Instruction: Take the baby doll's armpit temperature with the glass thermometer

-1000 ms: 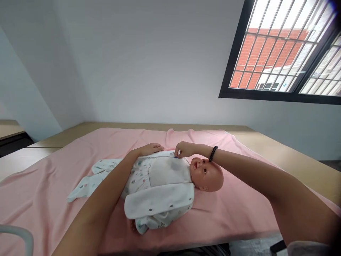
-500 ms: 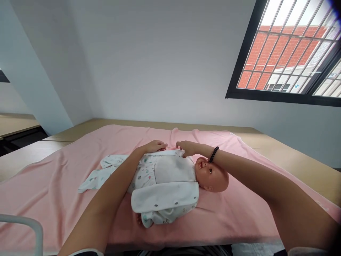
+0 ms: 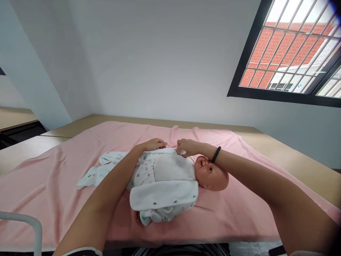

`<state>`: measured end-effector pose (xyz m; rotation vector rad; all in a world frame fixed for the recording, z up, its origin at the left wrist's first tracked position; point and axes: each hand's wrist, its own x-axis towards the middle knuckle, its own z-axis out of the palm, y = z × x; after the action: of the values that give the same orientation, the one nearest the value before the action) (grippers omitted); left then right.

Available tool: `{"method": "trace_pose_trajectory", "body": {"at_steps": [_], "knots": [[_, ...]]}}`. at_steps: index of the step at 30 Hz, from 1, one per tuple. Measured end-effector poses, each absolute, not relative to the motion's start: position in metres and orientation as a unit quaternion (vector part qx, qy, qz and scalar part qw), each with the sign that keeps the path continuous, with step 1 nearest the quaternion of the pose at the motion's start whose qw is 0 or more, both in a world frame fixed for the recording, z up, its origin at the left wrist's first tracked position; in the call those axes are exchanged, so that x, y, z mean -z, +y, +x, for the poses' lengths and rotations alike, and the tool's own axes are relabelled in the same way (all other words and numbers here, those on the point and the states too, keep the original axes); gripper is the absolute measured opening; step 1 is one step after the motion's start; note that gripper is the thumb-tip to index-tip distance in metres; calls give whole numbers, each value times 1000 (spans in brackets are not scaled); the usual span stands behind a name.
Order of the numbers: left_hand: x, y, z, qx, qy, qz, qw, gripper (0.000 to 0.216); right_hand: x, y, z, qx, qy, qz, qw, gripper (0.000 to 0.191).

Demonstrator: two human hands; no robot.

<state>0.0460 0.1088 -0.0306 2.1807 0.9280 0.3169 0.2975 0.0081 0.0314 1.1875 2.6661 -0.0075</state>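
Observation:
A baby doll (image 3: 211, 173) lies on its back on a pink blanket (image 3: 48, 185), head to the right. It wears a white printed sleepsuit (image 3: 170, 170) whose near flap lies open toward me. My left hand (image 3: 154, 144) rests on the far edge of the sleepsuit, fingers lying flat along the cloth. My right hand (image 3: 186, 147), with a dark bead bracelet (image 3: 215, 154) at the wrist, pinches the far edge of the sleepsuit near the doll's shoulder. Both forearms reach across the doll's body.
The blanket covers a long wooden table (image 3: 287, 149) that runs along a grey wall. A barred window (image 3: 293, 53) is at the upper right. A white rail (image 3: 26, 224) curves at the lower left. Another wooden surface (image 3: 16, 119) stands at the far left.
The view has shifted slightly. My right hand has curled back into a pinch on the sleepsuit's far edge near the shoulder. My left hand has stayed on the far edge.

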Motion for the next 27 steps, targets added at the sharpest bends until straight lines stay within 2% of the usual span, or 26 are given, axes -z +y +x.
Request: {"method": "trace_pose_trajectory", "body": {"at_steps": [5, 11, 17, 21, 27], "knots": [[28, 107, 46, -121, 365, 846, 368, 57, -31, 7, 297, -9, 899, 423, 110, 11], [25, 104, 47, -120, 387, 830, 383, 52, -31, 18, 309, 29, 899, 426, 94, 12], [25, 103, 45, -117, 383, 822, 406, 55, -32, 24, 316, 63, 878, 471, 61, 45], [13, 99, 41, -67, 385, 837, 383, 54, -35, 24, 314, 84, 870, 480, 73, 26], [-19, 89, 27, 28, 363, 864, 349, 47, -45, 21, 315, 144, 867, 474, 60, 11]]}}
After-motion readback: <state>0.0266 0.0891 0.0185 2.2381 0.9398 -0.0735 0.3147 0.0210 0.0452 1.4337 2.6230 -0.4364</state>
